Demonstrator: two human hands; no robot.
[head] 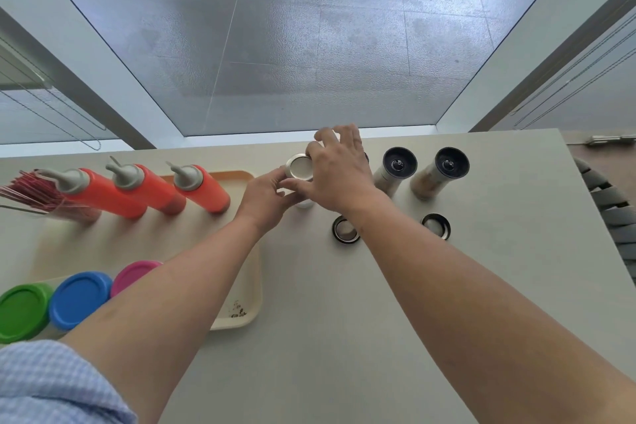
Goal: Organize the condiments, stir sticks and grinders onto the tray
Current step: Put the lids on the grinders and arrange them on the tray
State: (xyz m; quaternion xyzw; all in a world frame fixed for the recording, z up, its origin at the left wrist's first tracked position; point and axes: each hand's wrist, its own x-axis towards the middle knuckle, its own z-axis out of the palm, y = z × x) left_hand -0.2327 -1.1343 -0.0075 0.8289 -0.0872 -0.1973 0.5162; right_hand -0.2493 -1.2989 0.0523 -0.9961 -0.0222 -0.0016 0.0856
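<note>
Silver-lidded white shaker [300, 171] gripped by left hand [265, 200] and right hand [340, 175].

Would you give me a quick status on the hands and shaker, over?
Left hand and right hand grip shaker beside tray. Two grinders on table. Nothing in way.

Squeeze bottles [155, 193] on the tray [253, 286], two grinders [392, 175] right of it.

Left hand [265, 198], right hand [339, 175] close together, apparently curled.
</note>
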